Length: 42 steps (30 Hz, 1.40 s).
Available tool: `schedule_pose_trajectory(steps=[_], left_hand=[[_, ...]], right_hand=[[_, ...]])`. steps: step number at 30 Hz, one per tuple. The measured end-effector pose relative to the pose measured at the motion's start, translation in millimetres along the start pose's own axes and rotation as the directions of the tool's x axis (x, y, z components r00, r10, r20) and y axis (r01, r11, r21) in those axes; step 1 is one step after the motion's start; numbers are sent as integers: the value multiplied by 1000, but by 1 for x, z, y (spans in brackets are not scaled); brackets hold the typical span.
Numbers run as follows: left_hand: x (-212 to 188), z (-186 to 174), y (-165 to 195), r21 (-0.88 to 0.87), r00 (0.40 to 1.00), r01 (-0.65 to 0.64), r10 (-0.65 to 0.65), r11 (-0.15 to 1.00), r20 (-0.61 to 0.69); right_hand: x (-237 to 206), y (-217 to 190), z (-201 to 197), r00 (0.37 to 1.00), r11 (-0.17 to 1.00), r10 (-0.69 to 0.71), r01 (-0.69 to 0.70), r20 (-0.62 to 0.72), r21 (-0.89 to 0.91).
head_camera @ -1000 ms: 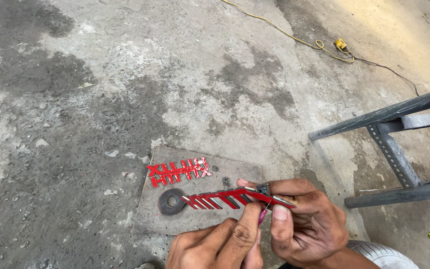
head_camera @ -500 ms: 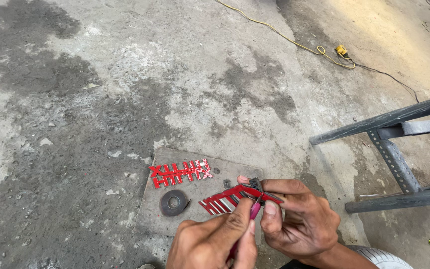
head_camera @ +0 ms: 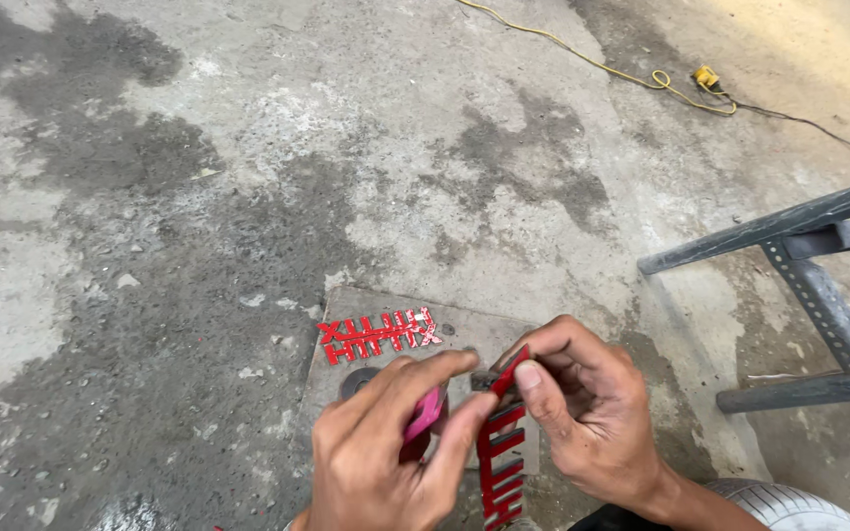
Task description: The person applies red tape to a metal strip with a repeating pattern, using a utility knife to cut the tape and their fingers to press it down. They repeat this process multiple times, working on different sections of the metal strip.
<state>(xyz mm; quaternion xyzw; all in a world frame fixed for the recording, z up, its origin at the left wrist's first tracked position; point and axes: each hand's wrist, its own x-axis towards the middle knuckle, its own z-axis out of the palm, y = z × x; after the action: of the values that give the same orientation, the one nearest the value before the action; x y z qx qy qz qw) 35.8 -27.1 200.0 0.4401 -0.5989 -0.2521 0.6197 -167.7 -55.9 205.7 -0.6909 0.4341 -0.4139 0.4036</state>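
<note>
My right hand (head_camera: 582,408) pinches the top end of a red comb-shaped strip of small parts (head_camera: 501,462), which hangs down towards me. My left hand (head_camera: 386,452) is curled around a pink-handled tool (head_camera: 425,418) and meets the strip at its top. A second red strip of parts (head_camera: 378,334) lies flat on a grey board (head_camera: 464,334) on the concrete floor, just beyond both hands. A dark round disc (head_camera: 356,379) on the board is partly hidden behind my left hand.
A grey metal angle-iron frame (head_camera: 799,275) stands on the floor at the right. A yellow cable with a small yellow plug (head_camera: 705,77) runs across the far floor. A pale rounded object (head_camera: 779,501) shows at the bottom right edge.
The held red strip has swung from lying crosswise over the board to hanging upright. Both hands have risen and drawn closer to me, and the left hand now covers part of the dark disc.
</note>
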Motion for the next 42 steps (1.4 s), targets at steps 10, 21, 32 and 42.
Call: schedule_pose_trajectory(steps=[10, 21, 32, 42], left_hand=[[-3, 17, -6, -123, 984, 179, -178, 976, 19], [-10, 23, -12, -58, 988, 71, -62, 996, 141], [-18, 15, -1, 270, 964, -237, 192, 933, 181], [-18, 18, 1, 284, 941, -328, 283, 901, 188]], right_hand=[[6, -5, -4, 995, 994, -80, 75, 62, 80], [7, -4, -9, 931, 929, -352, 334, -100, -157], [8, -10, -7, 844, 838, -493, 395, -210, -376], [6, -21, -6, 814, 740, -559, 404, -157, -538]])
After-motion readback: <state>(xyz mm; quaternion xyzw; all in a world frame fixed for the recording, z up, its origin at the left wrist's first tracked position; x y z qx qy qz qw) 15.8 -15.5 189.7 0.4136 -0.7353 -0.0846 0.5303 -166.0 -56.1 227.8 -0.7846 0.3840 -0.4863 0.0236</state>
